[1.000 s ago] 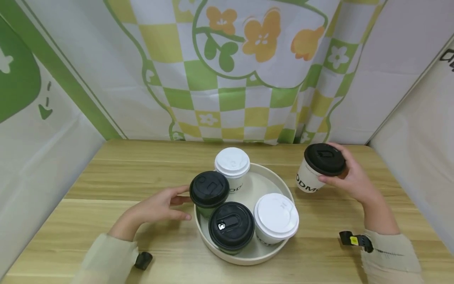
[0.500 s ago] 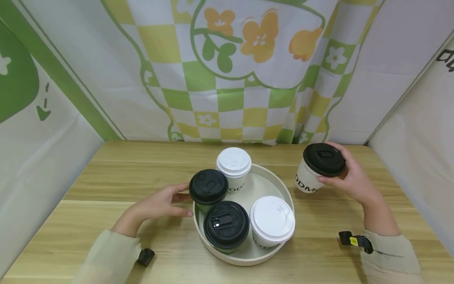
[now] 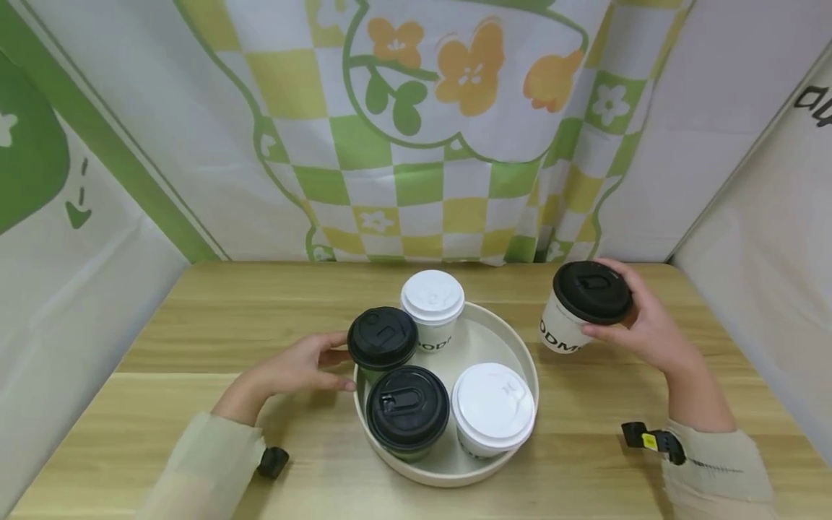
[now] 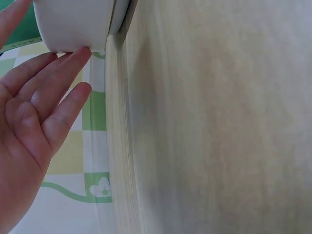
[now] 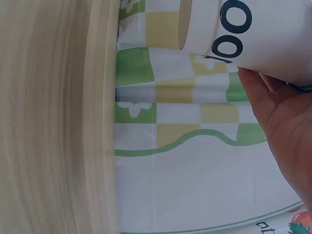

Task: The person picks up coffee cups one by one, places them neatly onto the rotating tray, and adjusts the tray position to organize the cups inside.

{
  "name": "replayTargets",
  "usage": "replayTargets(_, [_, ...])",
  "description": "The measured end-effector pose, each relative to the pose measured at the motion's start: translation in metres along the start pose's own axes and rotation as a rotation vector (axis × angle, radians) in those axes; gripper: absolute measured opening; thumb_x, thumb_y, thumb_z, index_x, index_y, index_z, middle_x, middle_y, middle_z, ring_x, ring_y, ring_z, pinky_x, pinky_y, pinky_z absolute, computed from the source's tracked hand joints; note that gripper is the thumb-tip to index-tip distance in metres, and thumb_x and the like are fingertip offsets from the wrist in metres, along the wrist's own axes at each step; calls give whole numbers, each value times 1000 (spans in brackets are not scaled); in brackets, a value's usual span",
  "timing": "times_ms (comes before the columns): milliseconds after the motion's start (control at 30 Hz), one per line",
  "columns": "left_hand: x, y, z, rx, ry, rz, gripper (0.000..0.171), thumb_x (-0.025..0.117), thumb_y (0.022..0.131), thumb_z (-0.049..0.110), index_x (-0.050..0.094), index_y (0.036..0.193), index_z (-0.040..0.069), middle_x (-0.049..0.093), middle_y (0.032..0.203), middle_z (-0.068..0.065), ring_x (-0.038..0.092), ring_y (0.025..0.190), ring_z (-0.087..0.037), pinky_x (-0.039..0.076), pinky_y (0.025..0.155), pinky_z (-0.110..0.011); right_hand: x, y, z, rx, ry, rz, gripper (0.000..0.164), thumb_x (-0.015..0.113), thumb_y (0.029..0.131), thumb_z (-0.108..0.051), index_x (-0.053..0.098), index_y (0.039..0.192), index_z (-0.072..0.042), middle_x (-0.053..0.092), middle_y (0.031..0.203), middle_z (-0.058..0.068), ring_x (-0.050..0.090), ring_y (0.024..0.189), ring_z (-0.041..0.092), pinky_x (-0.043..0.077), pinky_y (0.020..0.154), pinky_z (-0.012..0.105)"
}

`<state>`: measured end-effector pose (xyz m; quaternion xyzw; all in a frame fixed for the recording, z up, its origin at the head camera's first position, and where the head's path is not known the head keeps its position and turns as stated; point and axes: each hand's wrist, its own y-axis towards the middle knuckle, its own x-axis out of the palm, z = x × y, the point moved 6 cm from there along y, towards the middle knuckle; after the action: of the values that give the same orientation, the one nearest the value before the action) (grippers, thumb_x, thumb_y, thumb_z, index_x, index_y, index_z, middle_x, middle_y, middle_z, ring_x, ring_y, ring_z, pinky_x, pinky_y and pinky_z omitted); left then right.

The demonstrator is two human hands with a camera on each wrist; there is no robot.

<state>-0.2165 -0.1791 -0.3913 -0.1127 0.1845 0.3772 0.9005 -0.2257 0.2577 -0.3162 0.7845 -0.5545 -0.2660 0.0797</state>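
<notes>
My right hand [image 3: 650, 328] grips a white paper cup [image 3: 560, 326] with a black lid and dark lettering, right of the round cream tray [image 3: 451, 477]. In the right wrist view, a gap shows between the cup's base and the wooden table. At the tray's left side, my left hand [image 3: 299, 368] has its fingers extended; their fingertips [image 4: 84, 52] are right at the tray's outer wall. On the tray stand two green cups with black lids, one at the left [image 3: 382, 338] and one in front [image 3: 407, 410], and two white-lidded cups, at the back [image 3: 433, 296] and right front [image 3: 494, 404].
The wooden table [image 3: 195, 318] ends at a hanging checkered cloth [image 3: 422, 180] behind the tray. White fabric walls [image 3: 767, 238] close in both sides. A black strap device [image 3: 653, 439] sits on the right sleeve.
The tray has turned clockwise seen from above: the back cup shifted right, the front cups left, the left cup slightly backward. My left hand moved slightly backward; my right hand stayed nearly still.
</notes>
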Motion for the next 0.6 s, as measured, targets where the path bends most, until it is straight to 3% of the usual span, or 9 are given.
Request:
replayTargets(333, [-2, 7, -5, -26, -61, -31, 76, 79, 84, 11, 41, 148, -4, 44, 152, -23, 46, 138, -42, 36, 116, -49, 1, -1, -5, 4, -11, -11, 92, 71, 71, 26, 31, 150, 2, 51, 138, -8, 58, 117, 2, 57, 84, 14])
replayTargets(600, [-7, 14, -6, -31, -99, -70, 77, 77, 85, 8, 37, 149, -5, 42, 153, -24, 41, 140, -44, 45, 111, -45, 4, 1, -7, -37, -16, -41, 93, 72, 71, 25, 30, 151, 2, 50, 140, -6, 57, 120, 2, 55, 89, 13])
